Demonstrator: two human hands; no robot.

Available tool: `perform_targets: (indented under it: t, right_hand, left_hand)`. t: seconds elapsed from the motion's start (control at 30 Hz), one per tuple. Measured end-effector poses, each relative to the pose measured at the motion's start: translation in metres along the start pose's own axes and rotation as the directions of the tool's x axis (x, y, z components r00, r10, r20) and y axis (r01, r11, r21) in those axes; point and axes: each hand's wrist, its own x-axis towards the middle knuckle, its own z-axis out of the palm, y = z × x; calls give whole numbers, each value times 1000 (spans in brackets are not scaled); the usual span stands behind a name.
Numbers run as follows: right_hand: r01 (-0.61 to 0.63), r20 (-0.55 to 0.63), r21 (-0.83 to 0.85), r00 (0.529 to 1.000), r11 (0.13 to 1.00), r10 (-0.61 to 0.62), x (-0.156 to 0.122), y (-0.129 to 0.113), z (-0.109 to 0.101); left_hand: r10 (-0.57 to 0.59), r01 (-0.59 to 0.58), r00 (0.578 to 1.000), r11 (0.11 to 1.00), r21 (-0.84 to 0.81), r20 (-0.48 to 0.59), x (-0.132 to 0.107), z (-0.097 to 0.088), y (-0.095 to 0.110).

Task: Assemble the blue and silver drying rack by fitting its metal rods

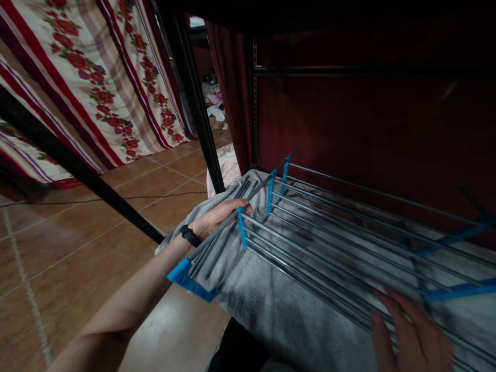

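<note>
A clothes drying rack (pixel 310 248) with grey metal rods and blue plastic joints lies on a grey blanket (pixel 271 289). My left hand (pixel 228 211), with a black band on its wrist, reaches to the rack's left end. Its fingers close around the frame tube beside a blue bracket (pixel 242 227); some fingertips are hidden behind it. At the lower right, my right hand (pixel 414 330) rests over the near rods with its fingers stretched and apart, somewhat blurred. A blue corner piece (pixel 191 279) joins the tubes beneath my left forearm.
Black bed-frame posts (pixel 197 98) and a slanting bar (pixel 89 168) stand at the left. A dark red curtain (pixel 349 119) hangs behind the rack, and a floral curtain (pixel 104 77) at the upper left. A thin cable (pixel 127 198) crosses the tiled floor (pixel 77 243).
</note>
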Motion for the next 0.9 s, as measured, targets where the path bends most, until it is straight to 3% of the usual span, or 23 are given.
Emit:
perform_targets:
  t: [0.17,0.33,0.57,0.9]
  right_hand:
    - [191,116,-95,977,977,-179,37,6,23]
    - [299,119,-119,951,947,-286,48,11,24]
    - [282,130,-108,955,953,-268,48,10,24]
    - [294,163,-75,946,953,-279,47,14,27]
  left_hand:
    - [-130,119,991,973,-199,-38,-1,6,8]
    - [-124,118,992,969,-219,-11,-3,8,14]
    - [-158,153,987,944,-294,4,-3,11,18]
    - [-108,105,994,988,-109,-27,-4,10,28]
